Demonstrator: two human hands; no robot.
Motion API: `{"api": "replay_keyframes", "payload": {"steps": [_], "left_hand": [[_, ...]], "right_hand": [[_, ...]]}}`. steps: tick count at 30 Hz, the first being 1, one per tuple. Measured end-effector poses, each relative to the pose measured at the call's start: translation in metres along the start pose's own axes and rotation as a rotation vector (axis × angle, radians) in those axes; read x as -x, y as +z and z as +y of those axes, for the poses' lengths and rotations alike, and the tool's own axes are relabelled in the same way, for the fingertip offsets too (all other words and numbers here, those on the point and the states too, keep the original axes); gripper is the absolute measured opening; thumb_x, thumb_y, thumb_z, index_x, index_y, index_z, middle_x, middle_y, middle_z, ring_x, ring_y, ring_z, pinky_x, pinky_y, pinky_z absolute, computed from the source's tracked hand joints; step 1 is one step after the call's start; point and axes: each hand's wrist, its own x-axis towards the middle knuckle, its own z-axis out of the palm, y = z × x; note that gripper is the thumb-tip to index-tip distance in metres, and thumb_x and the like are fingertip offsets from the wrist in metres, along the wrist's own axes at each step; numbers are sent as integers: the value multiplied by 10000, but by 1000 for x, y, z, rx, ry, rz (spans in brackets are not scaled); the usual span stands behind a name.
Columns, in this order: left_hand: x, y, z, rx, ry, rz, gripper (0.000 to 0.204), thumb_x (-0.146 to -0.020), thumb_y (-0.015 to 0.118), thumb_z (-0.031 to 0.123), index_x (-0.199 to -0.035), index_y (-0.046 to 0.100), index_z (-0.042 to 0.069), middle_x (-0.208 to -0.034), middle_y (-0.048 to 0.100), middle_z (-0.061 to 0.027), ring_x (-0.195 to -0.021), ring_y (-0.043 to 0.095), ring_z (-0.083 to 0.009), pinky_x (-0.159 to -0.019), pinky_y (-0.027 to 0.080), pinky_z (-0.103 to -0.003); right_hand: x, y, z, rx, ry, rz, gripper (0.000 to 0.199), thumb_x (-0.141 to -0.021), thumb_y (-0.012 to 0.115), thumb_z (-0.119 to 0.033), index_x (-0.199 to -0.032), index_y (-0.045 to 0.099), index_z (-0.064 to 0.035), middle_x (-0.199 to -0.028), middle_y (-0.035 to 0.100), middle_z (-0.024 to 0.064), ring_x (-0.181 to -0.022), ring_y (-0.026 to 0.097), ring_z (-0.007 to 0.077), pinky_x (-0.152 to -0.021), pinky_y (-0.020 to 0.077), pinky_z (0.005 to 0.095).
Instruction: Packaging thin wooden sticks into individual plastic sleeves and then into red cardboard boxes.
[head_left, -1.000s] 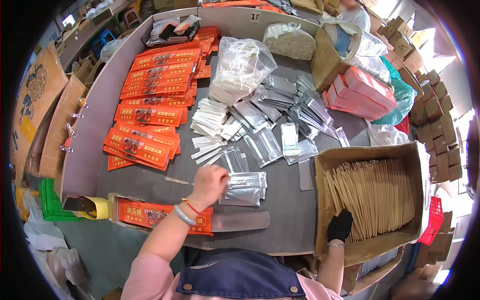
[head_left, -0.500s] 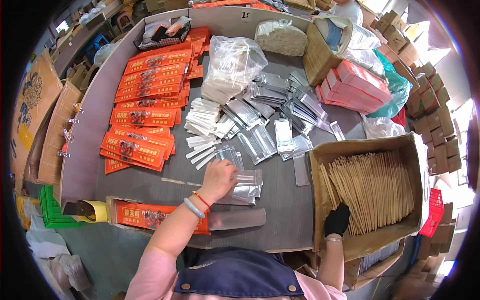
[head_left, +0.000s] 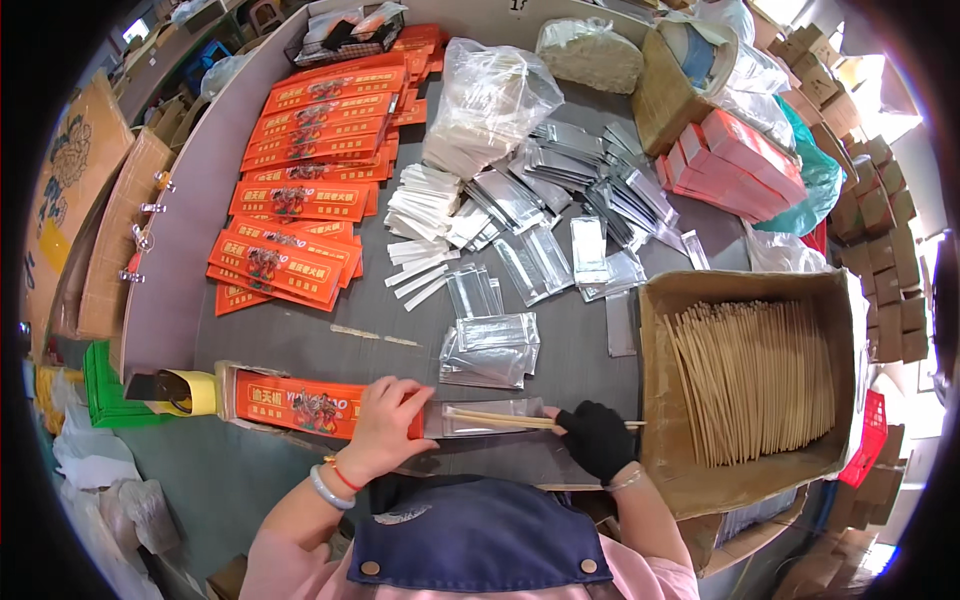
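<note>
In the head view I see my two hands over the near edge of the bench [head_left: 560, 365]. My black-gloved right hand [head_left: 597, 440] grasps wooden sticks [head_left: 495, 417], which I count as two; they point leftward and lie along one clear sleeve [head_left: 462, 430], between my hands, but whether they are inside it or on top I cannot tell. My left hand [head_left: 392, 418], bare, has its thumb apart from the fingers and rests on the right end of the red packets [head_left: 290, 405], where the sleeve begins; how firmly it grips I cannot tell. To the right of my right hand stands one cardboard box [head_left: 760, 485], with loose sticks [head_left: 755, 385], too many to count. Beyond the sleeve lies one small pile of silver packets [head_left: 490, 350]; they overlap, so I give no number.
</note>
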Motion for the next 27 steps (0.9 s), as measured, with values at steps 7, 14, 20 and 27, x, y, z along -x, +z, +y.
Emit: {"api": "replay_keyframes", "payload": {"steps": [7, 14, 20, 27], "left_hand": [[-8, 15, 12, -39, 64, 21, 758, -522, 885, 247, -1200, 607, 56, -1161, 566, -82, -1096, 498, -304, -950, 413, -436], [-21, 43, 9, -21, 107, 41, 687, -593, 835, 173, -1221, 587, 48, -1187, 553, -94, -1101, 500, -301, -938, 412, -450], [-35, 16, 10, -199, 282, -126, 416, -680, 735, 179, -1087, 651, 182, -1143, 558, -125, -1018, 526, -325, -847, 438, -429], [-66, -76, -44, -307, 248, 127, 222, -667, 665, 74, -889, 655, 68, -1088, 558, -145, -1030, 524, -367, -871, 457, -478]], "right_hand": [[-52, 57, -26, -336, -304, 360, 246, -796, 721, -136, -1038, 691, -106, -813, 660, 136, -784, 645, 318, -694, 510, 402], [-53, 71, -79, -907, 29, 170, 341, -749, 754, -57, -1046, 590, -24, -1022, 603, 150, -946, 609, 305, -843, 494, 371], [-50, 26, -65, -43, -170, 378, 714, -611, 849, -459, -1159, 583, -86, -1074, 599, 103, -995, 568, 287, -867, 431, 458], [-26, -10, -30, -105, 51, 485, 595, -585, 861, -342, -1055, 597, -90, -923, 609, 82, -883, 584, 300, -804, 424, 415]]}}
